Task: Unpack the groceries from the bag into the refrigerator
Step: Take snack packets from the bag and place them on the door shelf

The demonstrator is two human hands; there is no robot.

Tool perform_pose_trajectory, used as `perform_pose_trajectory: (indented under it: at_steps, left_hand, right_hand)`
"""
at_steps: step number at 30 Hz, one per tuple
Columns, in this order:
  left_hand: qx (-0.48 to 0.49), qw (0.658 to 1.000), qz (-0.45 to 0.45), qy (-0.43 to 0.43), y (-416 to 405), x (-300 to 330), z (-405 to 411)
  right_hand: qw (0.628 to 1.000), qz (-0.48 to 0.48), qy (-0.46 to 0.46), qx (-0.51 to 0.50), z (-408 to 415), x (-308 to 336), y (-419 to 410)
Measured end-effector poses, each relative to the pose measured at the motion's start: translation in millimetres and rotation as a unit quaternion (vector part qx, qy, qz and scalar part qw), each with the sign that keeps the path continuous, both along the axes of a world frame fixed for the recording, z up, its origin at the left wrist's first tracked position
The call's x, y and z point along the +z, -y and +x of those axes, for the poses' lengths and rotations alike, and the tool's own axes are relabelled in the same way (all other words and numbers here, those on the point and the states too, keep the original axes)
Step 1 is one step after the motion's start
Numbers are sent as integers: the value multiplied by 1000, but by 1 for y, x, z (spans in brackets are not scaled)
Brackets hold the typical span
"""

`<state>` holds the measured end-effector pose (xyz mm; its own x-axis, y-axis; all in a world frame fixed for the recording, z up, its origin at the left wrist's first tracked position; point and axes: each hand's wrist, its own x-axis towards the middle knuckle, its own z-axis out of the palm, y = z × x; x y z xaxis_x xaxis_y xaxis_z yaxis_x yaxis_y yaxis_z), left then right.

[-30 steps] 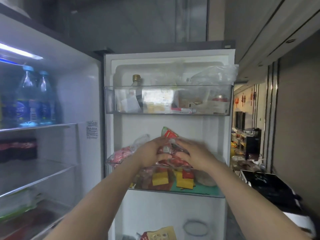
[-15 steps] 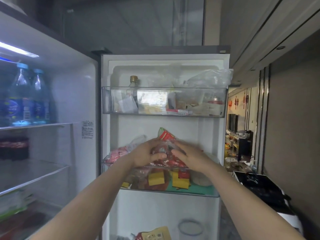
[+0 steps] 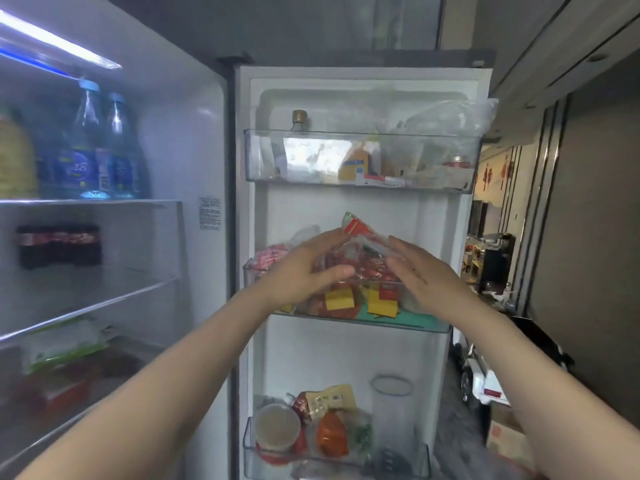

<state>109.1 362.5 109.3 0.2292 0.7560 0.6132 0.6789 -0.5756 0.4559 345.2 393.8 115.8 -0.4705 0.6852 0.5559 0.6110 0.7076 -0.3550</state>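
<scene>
- Your left hand point(image 3: 304, 271) and right hand point(image 3: 420, 271) flank the packet point(image 3: 363, 251), fingers straight, grasping nothing.
- It sits high on a crowded door bin point(image 3: 415, 325); it could topple toward you.

At frame centre, the left hand point(image 3: 304, 271) and right hand point(image 3: 424, 275) cover part of the red snack bag point(image 3: 363, 258). The blurred packets point(image 3: 62, 348) at lower left are perhaps vegetables; the yellow bottle point(image 3: 14, 161) is cut off at the left edge.

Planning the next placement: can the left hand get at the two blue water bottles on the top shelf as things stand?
Probably yes. The water bottles stand at the open shelf's front with nothing before them; the left hand is open and only touches the red packet.
</scene>
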Motion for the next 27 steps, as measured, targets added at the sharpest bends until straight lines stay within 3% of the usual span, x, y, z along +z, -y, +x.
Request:
perform_pose_trajectory:
  at_steps: [5,8,14,20,27]
  left_hand:
    - [-37,999,-3,2,68,-27,-3]
    - [23,1000,2,1,119,-52,-18]
    - [173,982,-69,6,265,-124,-53]
    - [281,950,-132,39,446,-200,-42]
    - [412,876,-224,114,653,-283,-32]
  right_hand:
    - [999,-11,-4,48,-21,-33,46]
    - [995,-32,-8,89,-38,-61,75]
    - [980,-91,5,176,-64,-120,176]
    - [955,-135,7,264,-78,-191,303]
    - [900,-200,95,375,-100,-272,453]
